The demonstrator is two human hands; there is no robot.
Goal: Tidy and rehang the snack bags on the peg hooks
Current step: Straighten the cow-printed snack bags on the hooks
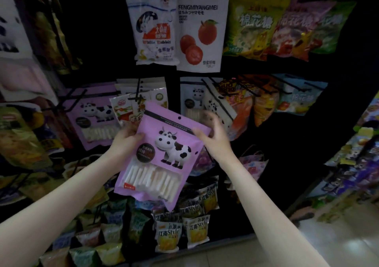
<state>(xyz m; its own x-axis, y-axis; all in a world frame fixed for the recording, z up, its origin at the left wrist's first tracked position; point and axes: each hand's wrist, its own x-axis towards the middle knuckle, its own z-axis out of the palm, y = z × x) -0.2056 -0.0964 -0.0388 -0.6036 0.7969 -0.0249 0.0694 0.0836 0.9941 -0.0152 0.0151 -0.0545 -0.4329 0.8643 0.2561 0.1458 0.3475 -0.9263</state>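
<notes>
Rehanging now: your left hand point(128, 138) and right hand point(213, 135) both grip the purple cow bag point(162, 154); next, I'd judge, thread its hang hole point(179, 118) onto a peg hook point(136, 94).

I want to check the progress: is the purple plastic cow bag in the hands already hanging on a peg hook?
No. The purple plastic cow bag is off the hooks, tilted, gripped by the left hand and right hand.
</notes>
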